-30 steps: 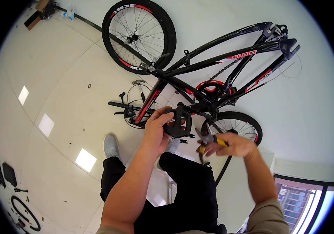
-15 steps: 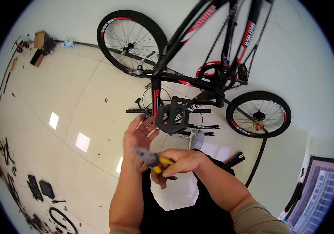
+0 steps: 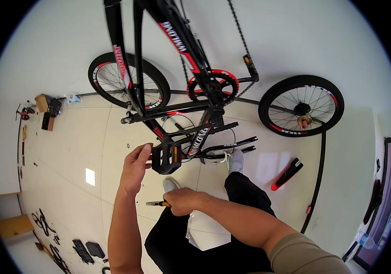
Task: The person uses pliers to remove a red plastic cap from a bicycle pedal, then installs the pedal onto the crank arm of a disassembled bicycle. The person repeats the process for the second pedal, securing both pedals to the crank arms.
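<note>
1. Since the earlier frame, the left hand [image 3: 137, 165] has closed onto the black pedal [image 3: 167, 158], which it only neared before, and the right hand [image 3: 182, 201] has dropped lower, away from the left.
2. Left hand: fingers wrapped over the pedal's left edge, thumb underneath, grasping it.
3. Pedal: sits at the lower end of the crank of the black-and-red bicycle [image 3: 191, 68], below the red chainring [image 3: 212, 86] and just above a grey shoe [image 3: 170, 184].
4. Right hand: clenched around a yellow-handled tool [image 3: 157, 203], whose dark tip projects leftward; the tool type cannot be told.
5. Tool: clear of the pedal, below it, near the left forearm.
6. Surroundings: a loose wheel [image 3: 301, 106] stands to the right, a red-and-black part [image 3: 286, 174] lies on the pale floor [image 3: 81, 146], and small parts lie at the far left.
</note>
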